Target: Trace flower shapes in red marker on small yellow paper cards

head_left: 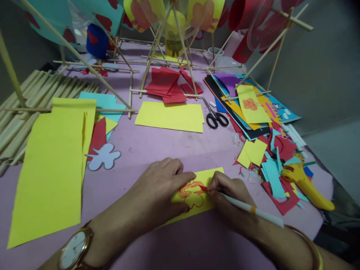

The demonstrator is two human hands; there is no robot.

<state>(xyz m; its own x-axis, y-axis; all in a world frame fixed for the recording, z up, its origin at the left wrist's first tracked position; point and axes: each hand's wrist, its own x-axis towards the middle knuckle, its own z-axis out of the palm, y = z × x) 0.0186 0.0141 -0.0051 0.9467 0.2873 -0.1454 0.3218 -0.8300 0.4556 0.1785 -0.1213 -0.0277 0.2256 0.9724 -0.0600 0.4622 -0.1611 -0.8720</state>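
Observation:
A small sheet of yellow paper (212, 175) lies in front of me with a red flower outline drawn on it, its upper petals filled with curved red lines. My left hand (160, 187) holds this sheet down, two fingertips pressed either side of the drawing and the other fingers curled. Pinched in my right hand (227, 191) is a white felt-tip pen (253, 210) with an orange band. Its red tip touches the drawing's upper right petal.
Yellow sheets (56, 168) and a pale flower cutout (104, 156) lie left. Beyond are red paper pieces (165, 82), a yellow strip (170, 116) and black-handled scissors (216, 119). Paper scraps (274, 180) and a yellow-handled tool (312, 187) lie right. Stick frames (157, 48) stand behind.

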